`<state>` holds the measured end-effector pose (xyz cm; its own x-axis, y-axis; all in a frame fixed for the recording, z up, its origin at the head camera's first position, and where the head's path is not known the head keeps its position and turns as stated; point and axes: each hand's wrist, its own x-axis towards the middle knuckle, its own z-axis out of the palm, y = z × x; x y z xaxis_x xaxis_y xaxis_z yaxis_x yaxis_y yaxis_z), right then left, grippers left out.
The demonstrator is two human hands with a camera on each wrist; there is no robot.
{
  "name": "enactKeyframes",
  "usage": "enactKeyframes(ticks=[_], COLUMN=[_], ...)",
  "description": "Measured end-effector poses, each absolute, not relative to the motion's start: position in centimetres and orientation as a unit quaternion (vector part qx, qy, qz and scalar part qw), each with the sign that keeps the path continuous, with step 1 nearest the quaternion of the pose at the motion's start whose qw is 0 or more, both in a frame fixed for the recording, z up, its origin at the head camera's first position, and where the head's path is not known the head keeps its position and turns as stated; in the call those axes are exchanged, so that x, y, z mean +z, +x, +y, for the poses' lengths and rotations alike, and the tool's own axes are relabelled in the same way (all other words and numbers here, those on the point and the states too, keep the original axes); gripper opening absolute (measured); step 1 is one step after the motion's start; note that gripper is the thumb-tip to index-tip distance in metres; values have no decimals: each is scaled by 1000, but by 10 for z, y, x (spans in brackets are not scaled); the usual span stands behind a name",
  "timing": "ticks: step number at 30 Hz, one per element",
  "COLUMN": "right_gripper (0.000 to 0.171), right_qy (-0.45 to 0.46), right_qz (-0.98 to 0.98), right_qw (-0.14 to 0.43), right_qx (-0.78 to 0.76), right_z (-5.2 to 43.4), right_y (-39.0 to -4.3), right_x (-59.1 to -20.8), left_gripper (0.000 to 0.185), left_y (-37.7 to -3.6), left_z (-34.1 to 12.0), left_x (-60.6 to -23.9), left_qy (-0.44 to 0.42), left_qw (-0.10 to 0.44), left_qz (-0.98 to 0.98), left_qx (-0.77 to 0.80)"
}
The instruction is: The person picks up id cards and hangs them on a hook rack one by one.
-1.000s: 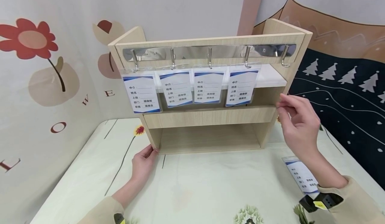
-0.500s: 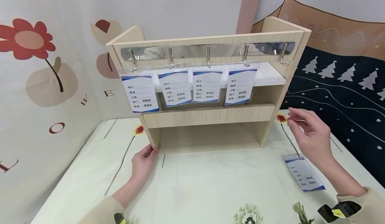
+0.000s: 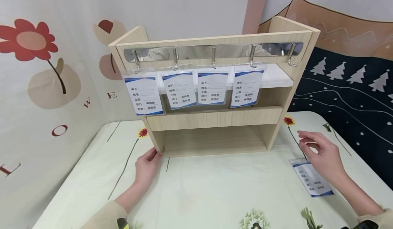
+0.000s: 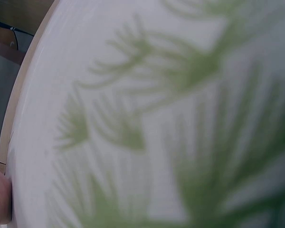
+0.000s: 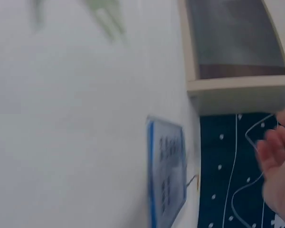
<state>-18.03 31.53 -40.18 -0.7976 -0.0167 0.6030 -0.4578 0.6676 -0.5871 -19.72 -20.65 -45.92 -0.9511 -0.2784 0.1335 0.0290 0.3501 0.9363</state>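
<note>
A light wooden shelf unit [image 3: 215,118] stands on the table. My left hand [image 3: 146,167] holds its lower left front corner with thumb and fingers; in the left wrist view only a sliver of that hand [image 4: 0,197] shows. On the right, my right hand [image 3: 325,157] hovers with loosely bent fingers and nothing in them, above a clear-sleeved badge card [image 3: 313,183] lying on the table. The right wrist view shows the same card [image 5: 167,173] with the right hand [image 5: 278,166] at the edge. Along the unit's metal hook strip [image 3: 196,53], several badge cards [image 3: 213,89] hang.
The rightmost hook [image 3: 291,56] carries no card. A white shelf board [image 3: 276,77] sits behind the cards, above a lower compartment [image 3: 215,140]. A flower-printed cloth [image 3: 199,195] covers the table; a dark tree-patterned hanging [image 3: 347,96] is at the right.
My right hand has moved away from the unit's right side, down and to the right, over the loose card. The left hand stays at the lower corner.
</note>
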Motion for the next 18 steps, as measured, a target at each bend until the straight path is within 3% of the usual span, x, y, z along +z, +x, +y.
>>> enactKeyframes(ticks=[14, 18], right_gripper=[42, 46], right_qy=[75, 64], right_qz=[-941, -948], right_qw=[91, 71], right_qx=[317, 304], right_z=[350, 354], right_y=[-170, -169], right_x=[-427, -429], left_gripper=[37, 37], left_y=[-196, -196], left_z=[-207, -206], left_x=[-457, -458], left_qy=[74, 73], left_qw=[137, 139], left_qz=[-813, -813], left_qx=[-561, -561])
